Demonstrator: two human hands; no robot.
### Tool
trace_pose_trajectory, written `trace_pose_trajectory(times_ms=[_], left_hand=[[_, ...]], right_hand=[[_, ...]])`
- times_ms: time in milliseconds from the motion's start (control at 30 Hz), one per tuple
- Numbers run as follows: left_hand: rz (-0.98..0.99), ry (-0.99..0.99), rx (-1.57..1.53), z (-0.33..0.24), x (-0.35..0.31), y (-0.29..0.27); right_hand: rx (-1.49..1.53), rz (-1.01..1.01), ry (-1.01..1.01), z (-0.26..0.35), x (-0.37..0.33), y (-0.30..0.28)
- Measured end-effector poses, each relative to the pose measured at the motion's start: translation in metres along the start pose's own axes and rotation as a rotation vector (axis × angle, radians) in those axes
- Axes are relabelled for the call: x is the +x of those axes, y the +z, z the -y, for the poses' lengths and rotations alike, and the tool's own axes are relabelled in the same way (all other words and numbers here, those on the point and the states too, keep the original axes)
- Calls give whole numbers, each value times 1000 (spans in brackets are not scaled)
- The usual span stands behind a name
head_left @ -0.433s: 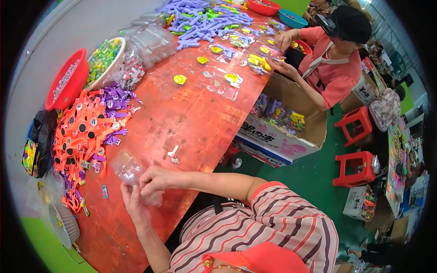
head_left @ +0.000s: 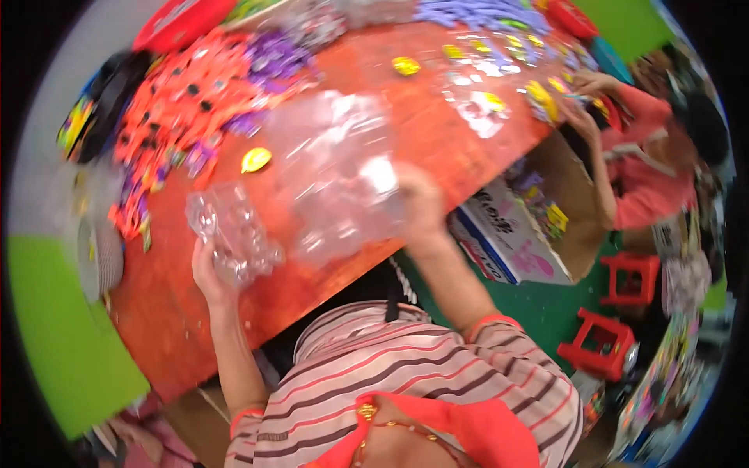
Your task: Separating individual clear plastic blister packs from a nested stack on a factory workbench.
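Note:
My left hand [head_left: 206, 269] grips the edge of a small clear plastic blister shell [head_left: 238, 242] with rounded bumps, held over the near part of the red table [head_left: 175, 320]. My right hand [head_left: 421, 204], smeared by motion, is at the right edge of a larger clear plastic blister sheet [head_left: 331, 183] and appears to hold it; its fingers do not show sharply. The sheet is blurred too, above the table. Just beyond the small shell lies a yellow piece [head_left: 256, 160].
A heap of orange toy watches [head_left: 183, 90] lies at the far left, with purple ones [head_left: 277, 58] beside it. Lilac toy guns [head_left: 480, 14] are piled at the back. A co-worker [head_left: 647, 156] in pink handles packs at the right, near an open carton [head_left: 507, 242]. Red stools [head_left: 597, 343] stand on the floor.
My hands, together on one clear shell before, are now apart. The right has swung outward with a larger clear sheet. The whole view has turned, and a yellow piece now shows near my hands.

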State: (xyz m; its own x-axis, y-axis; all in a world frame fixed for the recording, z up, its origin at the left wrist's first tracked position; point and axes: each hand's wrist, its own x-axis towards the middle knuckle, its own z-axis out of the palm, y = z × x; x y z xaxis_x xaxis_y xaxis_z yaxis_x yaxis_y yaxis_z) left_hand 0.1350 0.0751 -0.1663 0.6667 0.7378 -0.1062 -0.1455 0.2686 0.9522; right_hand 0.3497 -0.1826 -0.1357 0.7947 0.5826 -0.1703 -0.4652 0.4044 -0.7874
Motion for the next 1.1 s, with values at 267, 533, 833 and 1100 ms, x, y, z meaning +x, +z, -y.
trace_pose_trajectory(times_ms=[267,533,833,1100], left_hand=[[-1113,388,1112,17,17,-194],[361,-26,226,1,-52,107],[306,64,18,30,-47,94],[307,43,-1,12,-56,102]], right_hand=[[-323,174,17,-15,4,9],[-224,390,172,-47,-6,53],[-173,413,262,-50,-5,52],[-478,435,133,-44,-11,64]])
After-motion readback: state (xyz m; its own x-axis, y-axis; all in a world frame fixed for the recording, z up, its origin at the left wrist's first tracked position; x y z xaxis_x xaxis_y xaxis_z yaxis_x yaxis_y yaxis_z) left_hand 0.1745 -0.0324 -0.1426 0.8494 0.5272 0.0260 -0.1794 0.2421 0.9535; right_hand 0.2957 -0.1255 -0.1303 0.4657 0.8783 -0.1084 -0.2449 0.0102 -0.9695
